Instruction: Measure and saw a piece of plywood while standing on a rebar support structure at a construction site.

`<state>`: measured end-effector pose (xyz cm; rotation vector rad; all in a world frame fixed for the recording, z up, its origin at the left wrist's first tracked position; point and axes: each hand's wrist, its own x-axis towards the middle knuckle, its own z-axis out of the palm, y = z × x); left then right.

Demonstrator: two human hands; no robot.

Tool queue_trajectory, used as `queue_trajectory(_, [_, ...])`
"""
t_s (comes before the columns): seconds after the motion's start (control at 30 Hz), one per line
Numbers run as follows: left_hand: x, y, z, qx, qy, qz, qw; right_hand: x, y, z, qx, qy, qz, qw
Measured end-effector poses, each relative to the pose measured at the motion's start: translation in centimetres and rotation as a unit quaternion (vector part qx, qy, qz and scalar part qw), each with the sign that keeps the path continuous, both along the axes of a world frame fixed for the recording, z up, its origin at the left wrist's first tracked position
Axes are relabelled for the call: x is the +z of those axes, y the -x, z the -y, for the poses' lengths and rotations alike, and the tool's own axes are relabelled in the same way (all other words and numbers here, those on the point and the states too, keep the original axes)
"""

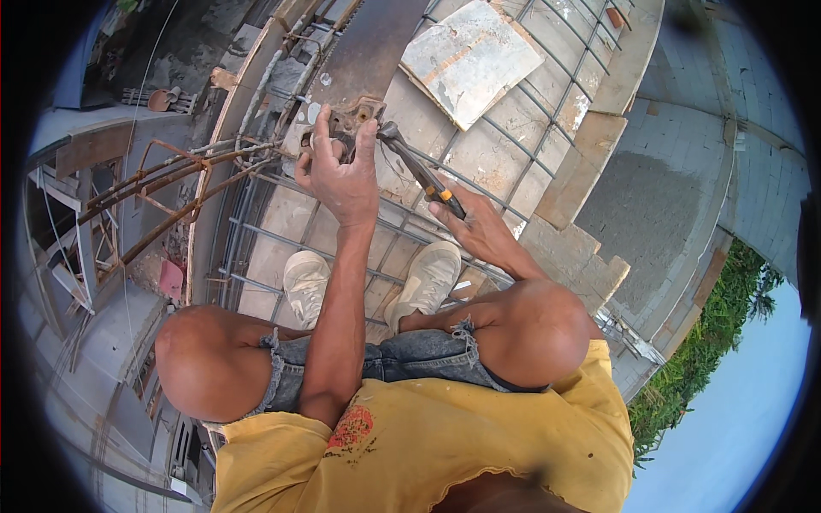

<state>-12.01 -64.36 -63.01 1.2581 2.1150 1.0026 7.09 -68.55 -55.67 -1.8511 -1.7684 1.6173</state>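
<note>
My left hand [342, 178] is closed round a rusty, lumpy metal piece [366, 109] with a hole in it, thumb on one side and fingers on the other. The piece is at the near end of a long dark brown flat strip [368, 51]; whether they are joined I cannot tell. My right hand [477, 224] grips a pair of pincers [417, 168] by their black-and-orange handles. Their dark metal head is just right of the rusty piece, close to my left thumb. My fingers partly hide the rusty piece.
A grid of steel bars [539, 90] runs over pale panels under my shoes [428, 278]. A flat whitish board [470, 61] lies on the bars. Rusty tied bars [154, 184] jut out left. Wooden boards [581, 171] edge the right side, beside a lower grey surface [637, 227].
</note>
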Motion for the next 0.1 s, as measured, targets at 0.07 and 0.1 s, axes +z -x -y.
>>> queue_trajectory(0.07, [-0.08,0.36,0.06,-0.021,0.0,-0.019,1.0,0.74,-0.18,-0.74,0.004,0.045,0.016,0.999])
queue_trajectory(0.1, [-0.1,0.65,-0.02,-0.03,0.0,-0.028,0.999,1.12,-0.22,-1.33,0.024,0.073,0.052,0.996])
